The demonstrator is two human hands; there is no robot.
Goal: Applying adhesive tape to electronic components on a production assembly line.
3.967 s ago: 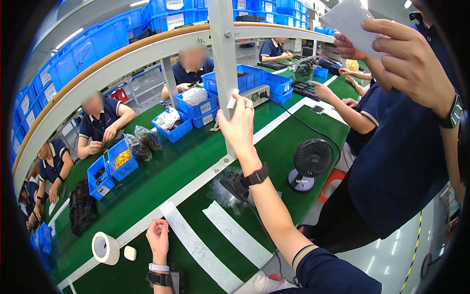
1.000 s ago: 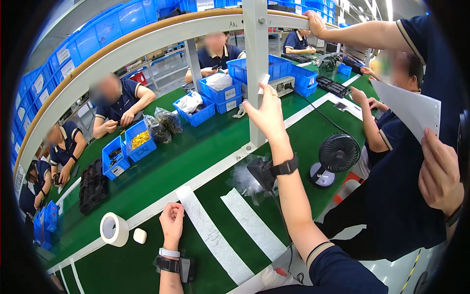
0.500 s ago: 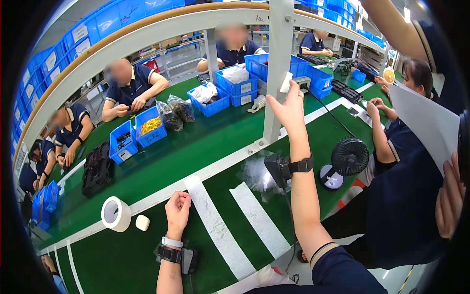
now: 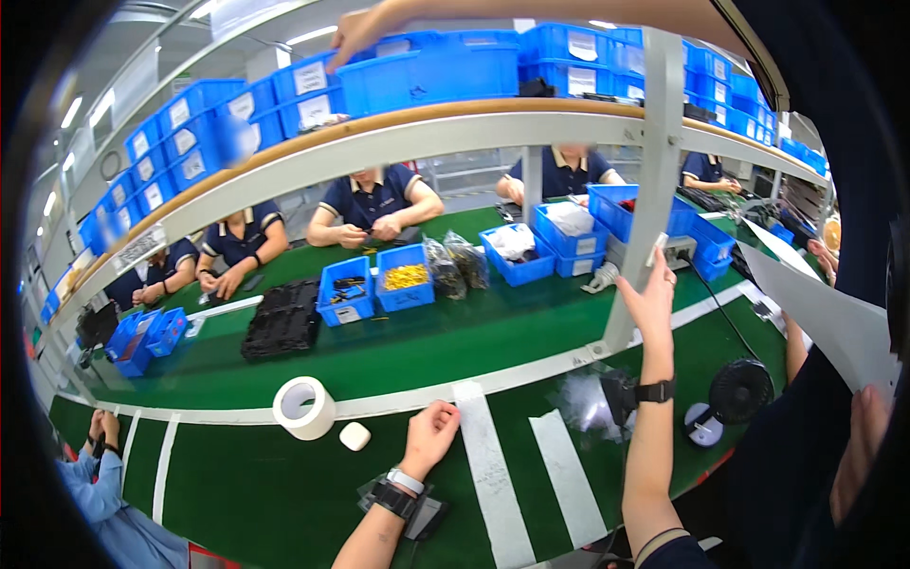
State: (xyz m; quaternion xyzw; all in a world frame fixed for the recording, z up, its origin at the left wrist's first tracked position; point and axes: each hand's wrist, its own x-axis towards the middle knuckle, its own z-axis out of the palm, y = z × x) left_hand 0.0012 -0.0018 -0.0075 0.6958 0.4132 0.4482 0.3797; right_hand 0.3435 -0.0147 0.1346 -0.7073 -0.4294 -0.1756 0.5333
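Observation:
My left hand rests on the green table with its fingers curled in and nothing visible in them. It lies beside a long whitish tape strip. My right hand is raised at the grey post, thumb spread away from the stretched fingers. Its fingertips touch a small white piece at the post's edge; whether they hold it is unclear. To the left of my left hand are a white tape roll and a small rounded white case. Both wrists carry black straps with dark boxes.
A small black fan stands right of my right forearm, near clear plastic bags. Across the table are blue bins and seated people. A standing person at right holds a white sheet and reaches over the bin shelf.
The view has swung, so the table and both hands appear farther right and lower. The standing person's arm now stretches over the shelf bins. My hands keep much the same poses.

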